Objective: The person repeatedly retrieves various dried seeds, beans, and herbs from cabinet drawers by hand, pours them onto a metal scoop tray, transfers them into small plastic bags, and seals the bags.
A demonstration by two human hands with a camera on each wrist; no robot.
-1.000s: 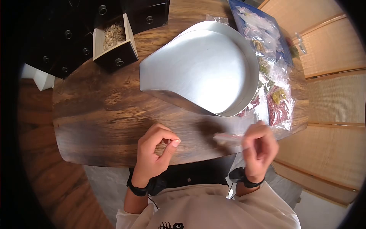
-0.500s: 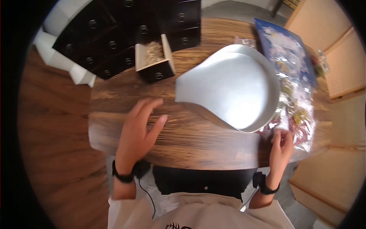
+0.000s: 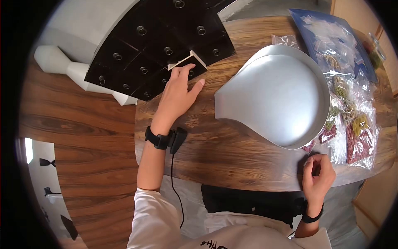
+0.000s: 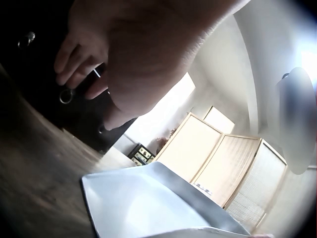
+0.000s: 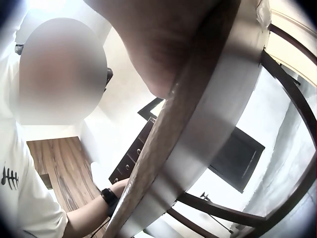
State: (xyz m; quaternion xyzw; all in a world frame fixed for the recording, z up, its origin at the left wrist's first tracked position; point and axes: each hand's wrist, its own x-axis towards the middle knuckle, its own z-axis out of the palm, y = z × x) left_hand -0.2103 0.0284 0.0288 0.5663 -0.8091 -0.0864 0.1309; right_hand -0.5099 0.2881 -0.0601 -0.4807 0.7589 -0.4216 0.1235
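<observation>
My left hand [image 3: 177,96] reaches to the small black drawer [image 3: 200,66] of the cabinet, fingers extended against its front. Only a narrow strip of the drawer's pale wooden rim shows, so it stands slightly out, its contents hidden. In the left wrist view the same hand [image 4: 133,64] is spread over the dark drawer fronts, beside a ring pull [image 4: 66,95]. By the table's front edge, my right hand [image 3: 318,178] rests with loosely curled fingers and no visible object in them. Near it lie clear bags [image 3: 360,141] of dried red and yellow-green stuff.
A large silver scoop-shaped pan [image 3: 282,95] lies mid-table, its narrow mouth toward the cabinet [image 3: 155,52]. Behind the bags is a blue tray [image 3: 304,25] with more small plastic bags. A glass jar [image 3: 376,47] stands at the far right. Folding screens [image 4: 218,158] stand beyond.
The left hand has moved from over the table to the drawer, which has slid in from well out. The right hand carried a small bag to the bag pile, released it and drew back.
</observation>
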